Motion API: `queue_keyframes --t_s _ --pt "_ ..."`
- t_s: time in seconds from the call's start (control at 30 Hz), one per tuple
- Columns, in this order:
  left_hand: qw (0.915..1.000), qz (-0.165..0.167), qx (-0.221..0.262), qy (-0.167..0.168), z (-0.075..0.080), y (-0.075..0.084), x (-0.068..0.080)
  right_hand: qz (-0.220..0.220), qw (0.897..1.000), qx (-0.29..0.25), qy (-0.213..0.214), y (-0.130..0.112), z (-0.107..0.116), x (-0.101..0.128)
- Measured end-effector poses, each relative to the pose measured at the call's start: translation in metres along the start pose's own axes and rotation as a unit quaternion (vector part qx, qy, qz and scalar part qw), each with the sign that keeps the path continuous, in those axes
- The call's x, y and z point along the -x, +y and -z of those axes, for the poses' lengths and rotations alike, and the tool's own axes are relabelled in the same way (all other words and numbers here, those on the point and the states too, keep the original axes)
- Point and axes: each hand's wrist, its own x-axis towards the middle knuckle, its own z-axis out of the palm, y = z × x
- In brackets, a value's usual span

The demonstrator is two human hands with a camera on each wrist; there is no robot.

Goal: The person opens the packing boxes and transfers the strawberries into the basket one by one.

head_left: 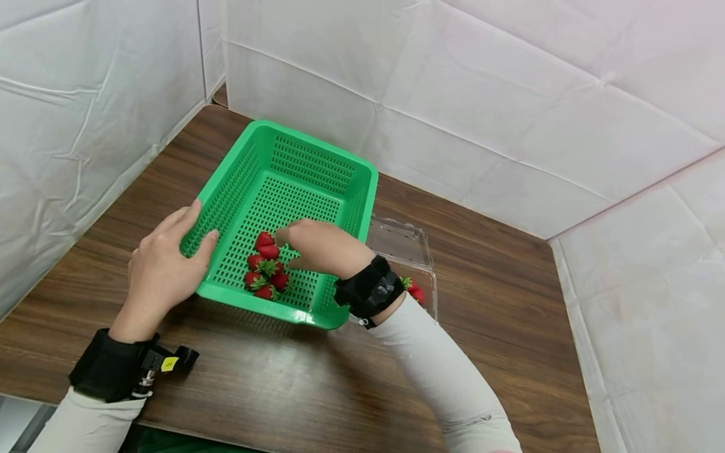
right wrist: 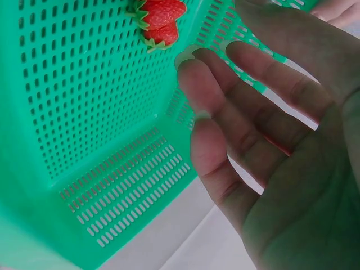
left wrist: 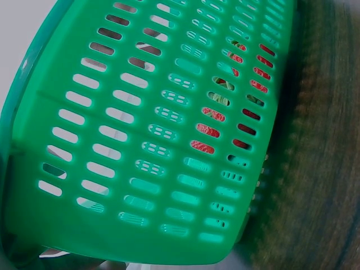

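Observation:
A green perforated basket (head_left: 351, 189) sits on the wooden table, and several red strawberries (head_left: 266, 267) lie near its front wall. My left hand (head_left: 195, 229) grips the basket's left wall, thumb hooked over the rim and fingers along the outside. My right hand (head_left: 286, 236) reaches inside the basket just beside the top strawberries. In the right wrist view that hand (right wrist: 197, 84) is relaxed and holds nothing, with two strawberries (right wrist: 160, 17) just beyond its fingertips. The left wrist view shows the basket's outer wall (left wrist: 152, 140), with strawberries (left wrist: 208, 130) visible through the slots.
A clear plastic clamshell box (head_left: 403, 242) stands open right of the basket, with a strawberry (head_left: 416, 292) in its near half behind my right wrist. The brown table (head_left: 498, 302) is enclosed by white padded walls (head_left: 510, 94) on the left, back and right.

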Motion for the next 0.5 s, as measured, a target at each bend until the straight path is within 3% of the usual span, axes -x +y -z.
queue_keyframes --t_s 0.3,0.5 --pt "1.0 -0.004 -0.003 0.004 0.0 0.0 0.001 0.001 1.0 0.009 0.017 0.006 -0.002 0.011" --pt "1.0 -0.005 -0.004 0.003 0.001 0.001 0.001 -0.015 0.999 -0.014 0.028 0.012 -0.004 0.022"
